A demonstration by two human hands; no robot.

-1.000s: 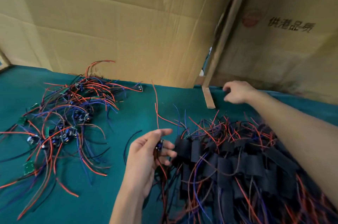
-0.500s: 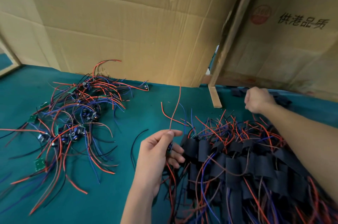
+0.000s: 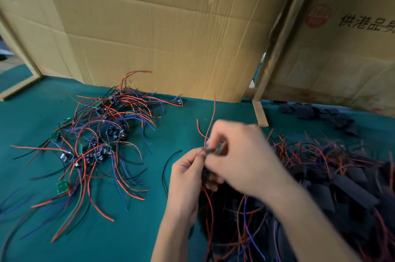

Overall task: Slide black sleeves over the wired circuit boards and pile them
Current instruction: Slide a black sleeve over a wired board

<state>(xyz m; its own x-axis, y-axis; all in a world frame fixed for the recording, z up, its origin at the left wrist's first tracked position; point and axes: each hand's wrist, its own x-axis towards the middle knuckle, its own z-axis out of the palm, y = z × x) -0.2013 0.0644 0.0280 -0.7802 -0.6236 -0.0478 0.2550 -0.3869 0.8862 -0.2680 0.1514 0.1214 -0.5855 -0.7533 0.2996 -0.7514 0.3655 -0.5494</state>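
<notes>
**A:** Your right hand is back from the far edge of the green cloth-covered counter, where a second ago it was reaching by the loose pile of empty black sleeves. Now it meets your left hand in the middle, fingertips almost touching.

**B:** So you've fetched a sleeve?

**A:** That's my reading, but I can't confirm it. Your right fingers are curled in a pinch around something small and dark, and motion blur smears it. It could be a sleeve or the wire ends.

**B:** And the left?

**A:** It grips the wired circuit board, as it did a moment ago. The thin red lead wire rises from between your two hands, and more red wire hangs below them. The board itself is nearly all hidden behind your fingers; only a dark speck shows.

**B:** What does that mean for the job?

**A:** You look to be at the threading step: wires gathered, sleeve about to go over them. It isn't on the board yet, as far as I can judge.

**B:** And the piles?

**A:** The tangled heap of bare green boards with red, blue and black wires sits well apart on your left. The stack of black-sleeved boards lies just beside and under your right forearm, which covers part of it; the frame cuts off its right and lower edges.
</notes>
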